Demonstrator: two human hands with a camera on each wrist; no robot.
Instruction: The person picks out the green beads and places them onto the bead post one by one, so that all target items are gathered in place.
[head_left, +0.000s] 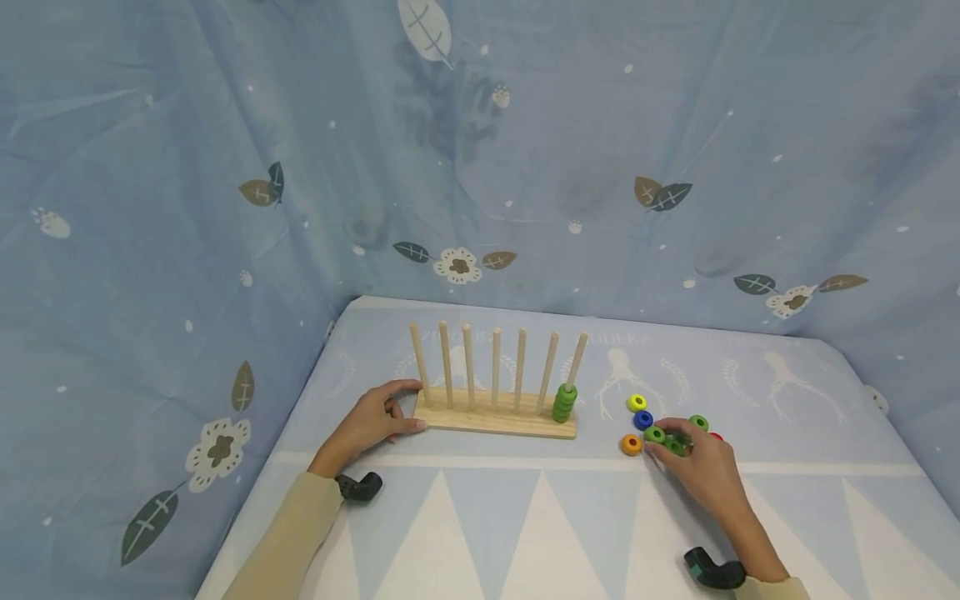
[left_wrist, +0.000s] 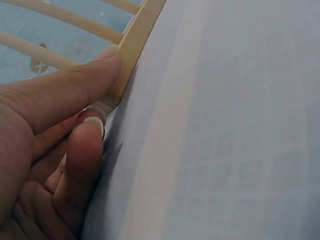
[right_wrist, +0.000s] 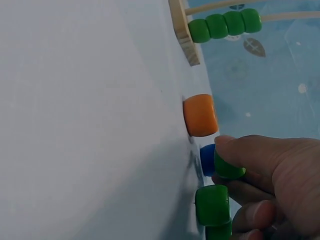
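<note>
A wooden peg rack (head_left: 495, 419) with several upright pegs stands on the table. Its rightmost peg carries a stack of several green beads (head_left: 565, 403). At the rack's left end my left hand (head_left: 375, 417) holds the base, thumb on the front edge and fingers around the end. To the right of the rack, my right hand (head_left: 705, 467) pinches a green bead (right_wrist: 229, 168) between thumb and fingers, among loose beads. Close to it are an orange bead (right_wrist: 201, 115), a blue bead (head_left: 643, 419), a yellow bead (head_left: 637, 403) and other green beads (right_wrist: 212, 205).
A red bead (head_left: 717, 437) shows partly behind the right hand, near another green bead (head_left: 699, 422). The table (head_left: 480, 517) has a patterned cloth. Blue patterned fabric (head_left: 525, 167) hangs behind it and on the left. Each wrist wears a black device (head_left: 362, 487).
</note>
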